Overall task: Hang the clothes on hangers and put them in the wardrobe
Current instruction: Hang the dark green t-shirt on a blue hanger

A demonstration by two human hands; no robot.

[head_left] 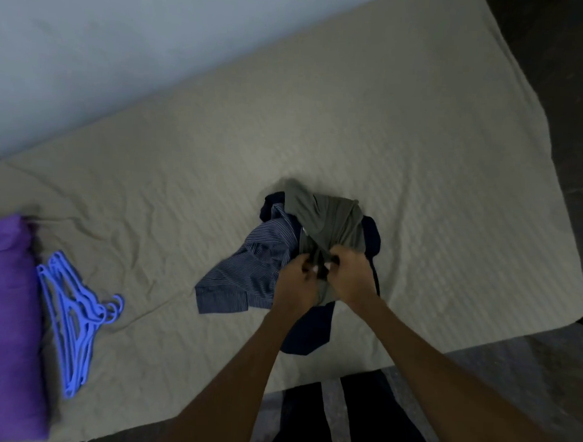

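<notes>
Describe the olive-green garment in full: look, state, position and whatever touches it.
The olive-green garment is plain, soft, matte fabric, crumpled on top of the clothes pile mid-bed. Its near end is bunched and gripped by both the left hand and right hand; the far end lies slack. It rests over the striped blue shirt and a dark navy garment. No hanger is in it.

Two bare forearms reach in from the bottom edge, with no sleeves, watch, bracelet or rings showing on either; both the left hand (296,281) and the right hand (353,275) are ungloved. A pale fingernail shows on each hand. Below, between the arms, the person's legs appear in dark, near-black trousers (365,421); the fabric looks plain, and the dim light hides any seams or pockets
</notes>
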